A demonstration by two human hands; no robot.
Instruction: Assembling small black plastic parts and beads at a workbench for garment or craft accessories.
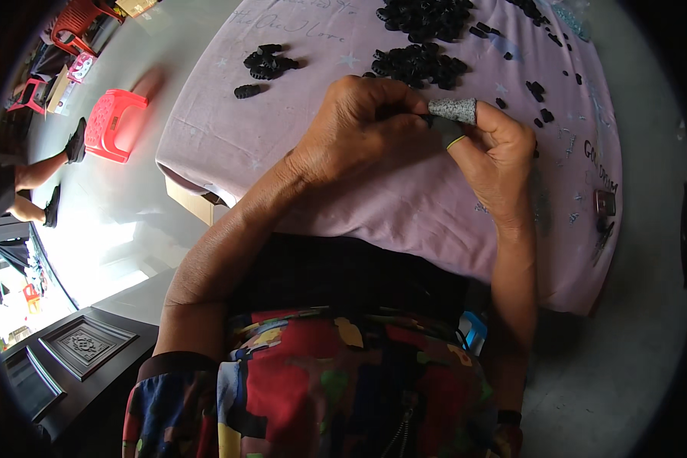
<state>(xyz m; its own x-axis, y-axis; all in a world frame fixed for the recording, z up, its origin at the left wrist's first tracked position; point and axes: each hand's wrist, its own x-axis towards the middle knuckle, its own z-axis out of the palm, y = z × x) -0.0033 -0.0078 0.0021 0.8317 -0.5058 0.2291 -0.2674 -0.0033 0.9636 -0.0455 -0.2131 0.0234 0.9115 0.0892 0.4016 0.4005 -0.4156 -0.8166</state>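
Observation:
Over the pink cloth, my left hand (355, 122) and my right hand (500, 145) meet with their fingertips pinched together. Between them a small black piece (427, 120) barely shows; the fingers hide most of it. On my right index finger is a speckled grey finger sleeve (453, 110), and the thumb wears a grey finger cot (448, 137) with a yellow rim. Just beyond the hands lies a heap of small black ribbed parts (416, 65), with a bigger pile (427, 17) behind it. To the left sits a small cluster of similar parts (267, 62).
The pink cloth (313, 210) covers the table. Loose black bits (536, 90) are scattered at right, with a small framed object (604, 203) near the right edge. A red plastic stool (114, 126) stands on the left floor, beside another person's legs (42, 172).

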